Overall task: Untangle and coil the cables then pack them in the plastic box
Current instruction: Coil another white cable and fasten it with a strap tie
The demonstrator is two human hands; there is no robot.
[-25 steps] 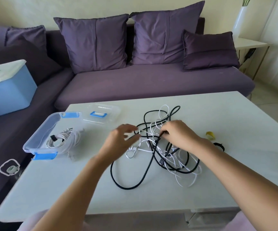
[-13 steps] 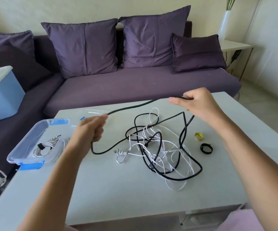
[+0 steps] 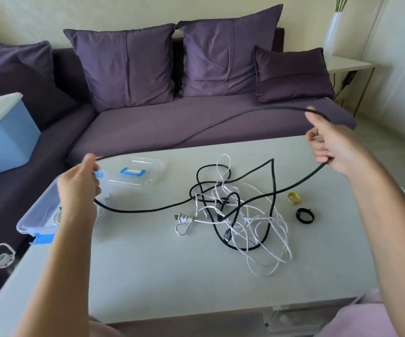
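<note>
A black cable (image 3: 196, 133) stretches in the air between my hands. My left hand (image 3: 78, 188) grips one part of it above the clear plastic box (image 3: 35, 216), which has blue latches and a coiled white cable partly hidden inside. My right hand (image 3: 330, 144) holds the cable raised at the right, fingers curled round it. The rest of the black cable hangs down into a tangle with a thin white cable (image 3: 262, 229) on the white table (image 3: 172, 276). A white plug (image 3: 182, 218) lies at the tangle's left.
The box's clear lid (image 3: 133, 172) with a blue handle lies behind the box. A yellow strap (image 3: 293, 198) and a black strap (image 3: 304, 215) sit right of the tangle. A purple sofa (image 3: 172, 122) is behind the table; a blue bin (image 3: 2, 137) rests on it at left.
Both hands lifted the black cable out of the tangle and moved apart. The right hand went up and right, the left hand left over the box, drawing a long span taut.
</note>
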